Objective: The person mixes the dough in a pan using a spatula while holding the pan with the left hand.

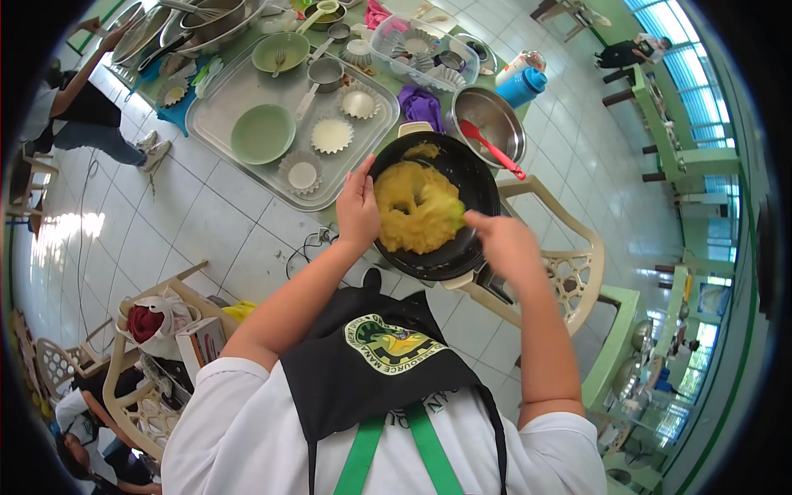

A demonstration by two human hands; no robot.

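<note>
A black pan [478, 177] with cream side handles holds a thick yellow mixture [412, 235]. Against the pan's left side, my left hand [357, 206] holds it, its fingers lying along the rim. My right hand [505, 239] is closed around the handle of a yellow-green utensil [452, 208]; its end is blurred in the mixture, so its exact kind is unclear. Left of the pan, a metal tray [223, 169] bears a green bowl [262, 134], a measuring cup [325, 74] and fluted tins with pale contents, one of them this tin [332, 135].
A steel bowl [516, 124] with a red spatula [492, 150] stands right of the pan, near a blue bottle [521, 87]. Behind are a purple cloth [421, 107] and a clear plastic container [462, 74]. A plastic chair [590, 264] is close on the right. Another person [62, 107] stands at upper left.
</note>
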